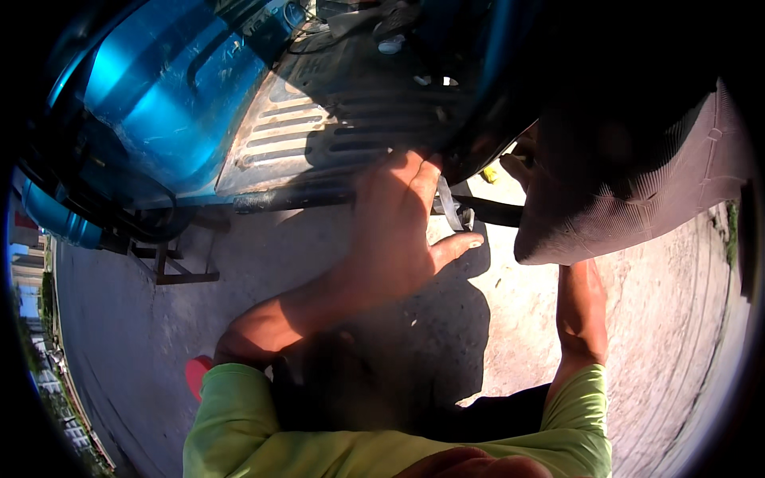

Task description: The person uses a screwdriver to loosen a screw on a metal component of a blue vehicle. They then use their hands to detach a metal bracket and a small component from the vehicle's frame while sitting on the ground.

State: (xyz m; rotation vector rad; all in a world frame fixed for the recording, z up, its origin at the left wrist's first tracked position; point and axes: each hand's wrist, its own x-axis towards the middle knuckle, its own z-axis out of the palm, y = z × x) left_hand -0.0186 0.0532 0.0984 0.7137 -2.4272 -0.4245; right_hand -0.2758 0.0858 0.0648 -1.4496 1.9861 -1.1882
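My left hand (402,219) reaches forward to the edge of a vehicle's ridged metal floor (279,131). It is slightly blurred, the thumb stretched out well apart from the fingers, whose tips are hard to make out. A pale, narrow strip (449,204) stands just beside the index finger; whether the hand touches it I cannot tell. At the right, my right forearm (582,311) goes up behind a large brownish, ribbed cushion-like thing (637,191), which hides my right hand and whatever it touches.
A shiny blue body panel (159,103) rises at the left of the metal floor. Beneath it stands a dark metal frame step (187,277). A black bar (494,211) runs toward the cushion-like thing. Sunlit concrete (518,334) lies below, with a red round-edged object (198,376) near my left elbow.
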